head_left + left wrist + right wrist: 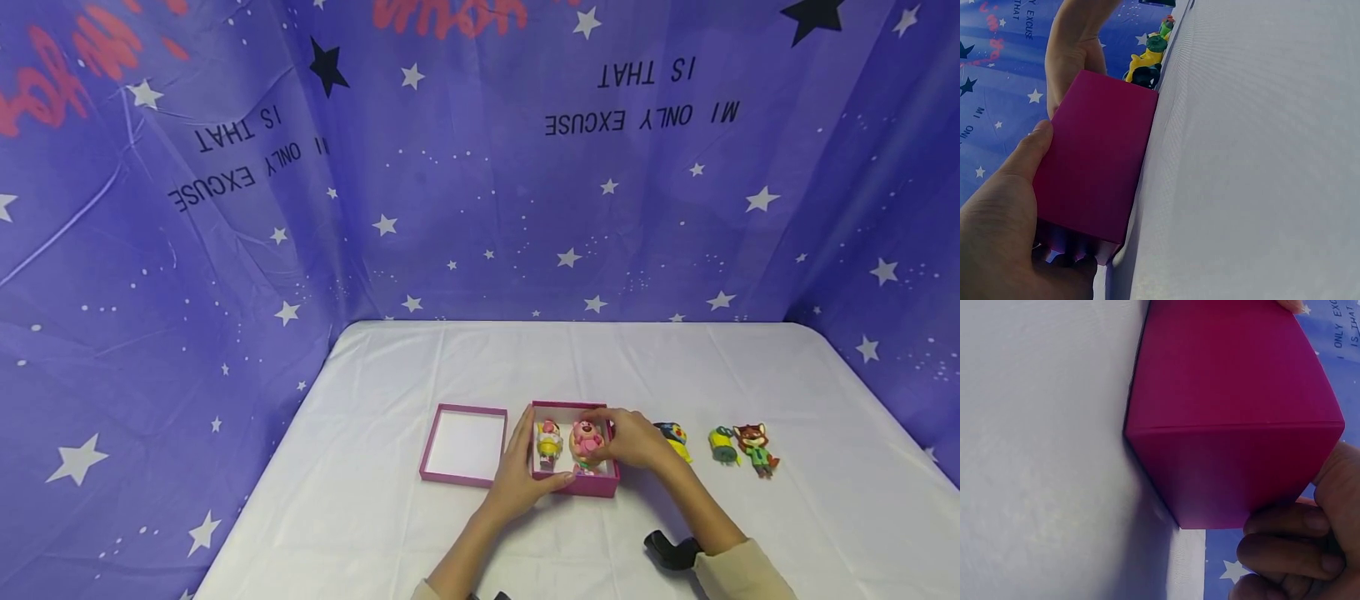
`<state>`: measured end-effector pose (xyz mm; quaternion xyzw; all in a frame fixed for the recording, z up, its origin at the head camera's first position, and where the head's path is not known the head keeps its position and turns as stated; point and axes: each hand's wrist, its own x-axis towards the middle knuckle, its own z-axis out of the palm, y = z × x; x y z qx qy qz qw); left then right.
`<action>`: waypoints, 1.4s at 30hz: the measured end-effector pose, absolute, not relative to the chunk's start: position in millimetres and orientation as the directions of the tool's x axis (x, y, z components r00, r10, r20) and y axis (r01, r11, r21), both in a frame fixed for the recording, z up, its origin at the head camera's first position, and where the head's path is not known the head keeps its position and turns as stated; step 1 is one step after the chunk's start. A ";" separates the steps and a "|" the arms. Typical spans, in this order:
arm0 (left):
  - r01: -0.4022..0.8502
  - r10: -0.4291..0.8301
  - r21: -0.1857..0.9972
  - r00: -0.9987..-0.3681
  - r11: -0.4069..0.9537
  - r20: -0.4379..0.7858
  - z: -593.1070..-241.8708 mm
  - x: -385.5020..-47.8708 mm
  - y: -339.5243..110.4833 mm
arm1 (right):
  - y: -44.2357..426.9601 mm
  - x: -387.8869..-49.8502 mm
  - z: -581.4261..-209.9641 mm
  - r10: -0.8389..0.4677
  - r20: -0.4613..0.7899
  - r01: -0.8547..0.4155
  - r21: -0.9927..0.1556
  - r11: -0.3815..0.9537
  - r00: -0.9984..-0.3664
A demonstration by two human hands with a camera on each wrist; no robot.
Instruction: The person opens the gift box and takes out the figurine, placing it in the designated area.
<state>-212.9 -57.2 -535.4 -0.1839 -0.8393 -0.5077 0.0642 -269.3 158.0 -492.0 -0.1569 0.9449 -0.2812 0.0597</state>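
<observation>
An open magenta box [600, 485] stands on the white table. My left hand [517, 482] grips it, fingers along the left side and thumb at the front rim; the left wrist view shows this hand [1007, 219] around the box [1094, 156]. Inside lie a yellow figure with a pink top [549, 445] on the left and a pink bear figure [586, 437] on the right. My right hand [637, 440] reaches over the right wall and holds the bear between thumb and fingers. In the right wrist view the box wall [1229, 369] hides the bear from this hand [1297, 550].
A magenta-rimmed lid [463, 481] lies left of the box, white inside up. Right of my right hand are a yellow and dark figure [677, 442], a green and yellow figure [723, 446] and a fox figure [757, 450]. A black curved object [670, 552] is beside my right forearm.
</observation>
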 end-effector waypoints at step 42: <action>0.366 0.245 0.837 -0.926 0.407 0.287 -533.1 -211.5 -57.1 | 169.1 -253.5 -460.5 -0.377 0.139 -0.383 -0.585 0.715 -0.916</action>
